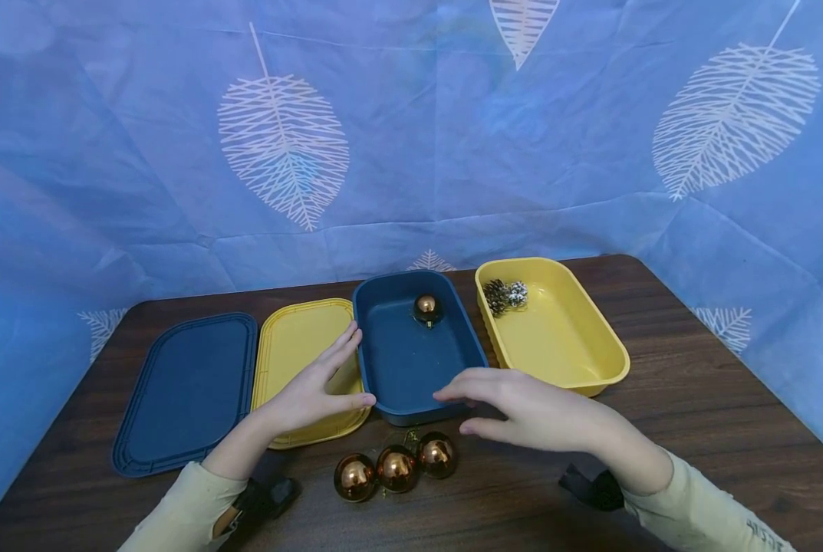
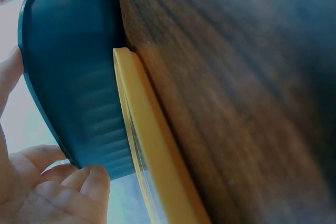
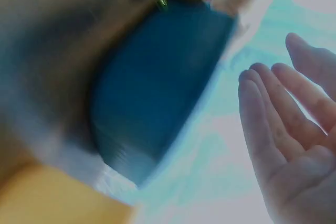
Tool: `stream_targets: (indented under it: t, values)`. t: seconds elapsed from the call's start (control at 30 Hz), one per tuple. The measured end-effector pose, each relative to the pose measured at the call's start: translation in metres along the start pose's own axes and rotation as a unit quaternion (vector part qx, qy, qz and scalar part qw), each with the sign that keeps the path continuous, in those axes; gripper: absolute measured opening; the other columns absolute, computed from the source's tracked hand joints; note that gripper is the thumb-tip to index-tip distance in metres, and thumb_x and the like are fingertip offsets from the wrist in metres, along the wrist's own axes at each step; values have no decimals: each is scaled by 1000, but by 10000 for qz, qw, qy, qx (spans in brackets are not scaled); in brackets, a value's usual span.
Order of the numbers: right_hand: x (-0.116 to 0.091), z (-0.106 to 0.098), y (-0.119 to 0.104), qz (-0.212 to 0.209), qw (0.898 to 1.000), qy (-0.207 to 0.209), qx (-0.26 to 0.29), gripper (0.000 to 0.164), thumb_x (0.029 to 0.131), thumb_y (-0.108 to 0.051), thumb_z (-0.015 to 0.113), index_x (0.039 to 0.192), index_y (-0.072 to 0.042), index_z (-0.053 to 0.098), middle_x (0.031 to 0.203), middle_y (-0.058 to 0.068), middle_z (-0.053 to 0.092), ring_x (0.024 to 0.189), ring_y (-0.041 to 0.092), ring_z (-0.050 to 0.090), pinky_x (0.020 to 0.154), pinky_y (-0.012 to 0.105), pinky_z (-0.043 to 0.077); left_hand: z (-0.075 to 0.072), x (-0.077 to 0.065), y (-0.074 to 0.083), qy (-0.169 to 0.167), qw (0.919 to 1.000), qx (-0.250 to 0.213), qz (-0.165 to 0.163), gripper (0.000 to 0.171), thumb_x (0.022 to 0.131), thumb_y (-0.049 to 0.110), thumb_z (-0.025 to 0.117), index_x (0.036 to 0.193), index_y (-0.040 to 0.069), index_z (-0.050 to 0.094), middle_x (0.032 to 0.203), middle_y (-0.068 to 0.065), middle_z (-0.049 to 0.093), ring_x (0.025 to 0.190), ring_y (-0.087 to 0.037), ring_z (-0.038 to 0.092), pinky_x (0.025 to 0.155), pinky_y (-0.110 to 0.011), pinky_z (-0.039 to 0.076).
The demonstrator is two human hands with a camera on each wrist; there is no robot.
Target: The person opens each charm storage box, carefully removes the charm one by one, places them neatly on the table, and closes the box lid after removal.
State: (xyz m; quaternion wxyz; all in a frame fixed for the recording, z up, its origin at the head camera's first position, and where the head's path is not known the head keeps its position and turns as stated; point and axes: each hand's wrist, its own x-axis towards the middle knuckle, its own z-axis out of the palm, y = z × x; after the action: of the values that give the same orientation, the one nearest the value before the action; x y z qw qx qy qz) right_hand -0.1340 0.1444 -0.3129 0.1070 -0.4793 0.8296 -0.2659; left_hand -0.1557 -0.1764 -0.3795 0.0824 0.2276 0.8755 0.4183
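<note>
A dark blue rectangular tub [image 1: 400,360] stands at the middle of the table, with one shiny brown bauble [image 1: 426,308] lying inside it. My left hand [image 1: 307,395] is at its left side, thumb and fingers spread apart, fingertips right at the rim in the left wrist view. My right hand [image 1: 528,410] hovers near the tub's front right corner, fingers extended and nothing held; the right wrist view shows a gap between fingers and tub. In front of the tub, three brown baubles [image 1: 396,468] sit in a row on the wood.
A yellow tub [image 1: 556,337] to the right holds pine cones [image 1: 497,297], one white-tipped, in its far left corner. A yellow lid [image 1: 307,326] lies flat left of the blue tub, partly under my left hand. Farther left lies a blue lid [image 1: 186,391].
</note>
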Motion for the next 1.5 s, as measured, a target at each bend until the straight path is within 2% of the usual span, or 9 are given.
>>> stream_targets:
  t: [0.1, 0.27, 0.4, 0.53, 0.67, 0.9, 1.2, 1.37, 1.5]
  values:
    - [9, -21, -3, 31, 9990, 241, -387, 37, 95, -24, 62, 131, -17, 57, 128, -5, 56, 105, 6, 57, 83, 28, 50, 0, 0, 0, -2, 10000, 16, 6, 96, 83, 52, 69, 154, 22, 12, 160, 6, -1, 144, -20, 3, 110, -56, 19]
    - [35, -52, 0, 59, 9947, 595, -832, 37, 93, -20, 65, 128, -11, 59, 126, 0, 58, 99, 9, 58, 77, 31, 50, 0, 0, 1, 1, 10000, 16, 19, 95, 84, 48, 70, 154, 19, 12, 160, 5, -1, 144, -22, 3, 110, -56, 20]
    - [60, -70, 9, 180, 9926, 734, -947, 35, 92, -16, 66, 125, -8, 61, 121, 5, 60, 90, 14, 58, 73, 33, 49, 0, 0, 0, 12, 10000, -7, 91, 94, 85, 41, 71, 154, 14, 13, 160, 2, -1, 144, -25, 3, 109, -58, 20]
    - [85, -79, 24, 546, 9929, 672, -822, 36, 92, -14, 66, 126, -6, 60, 123, 9, 60, 100, 20, 59, 82, 36, 51, 0, -1, 0, 2, 9999, -38, 95, 93, 86, 40, 71, 154, 15, 12, 160, 2, -2, 144, -26, 3, 109, -57, 21]
    - [105, -81, 43, 934, 9935, 510, -415, 36, 92, -14, 65, 127, -5, 59, 124, 11, 59, 113, 25, 56, 91, 36, 49, 0, 0, 0, -17, 10000, -38, 46, 94, 85, 41, 71, 154, 17, 12, 160, 3, -2, 144, -24, 3, 109, -57, 21]
    - [129, -79, 71, 1358, 9888, 611, 96, 34, 93, -15, 65, 125, -4, 60, 124, 12, 59, 111, 24, 57, 93, 36, 46, 0, 0, 0, -2, 10000, -28, -24, 94, 85, 41, 72, 154, 18, 13, 160, 6, -1, 144, -21, 3, 109, -58, 19]
    - [148, -61, 94, 1856, 9825, -165, -18, 43, 92, -17, 65, 131, -3, 55, 135, 13, 52, 127, 29, 44, 103, 42, 38, 0, 1, -2, -12, 10000, -43, -24, 95, 84, 48, 70, 154, 20, 13, 159, 8, -1, 144, -20, 3, 109, -58, 18]
    - [155, -54, 95, 2161, 9738, -625, -339, 47, 89, -5, 67, 134, -1, 53, 135, 14, 51, 127, 30, 44, 100, 41, 40, 0, 1, -3, 14, 10000, -12, 17, 96, 83, 49, 70, 154, 18, 14, 159, 7, -1, 144, -24, 4, 109, -58, 18]
    - [157, -49, 94, 2390, 9670, -708, -532, 49, 86, 4, 66, 133, -1, 54, 133, 15, 53, 125, 30, 46, 96, 39, 44, 0, 1, -3, 4, 10000, -32, 25, 96, 83, 50, 70, 154, 19, 13, 159, 8, -1, 144, -23, 3, 109, -58, 18]
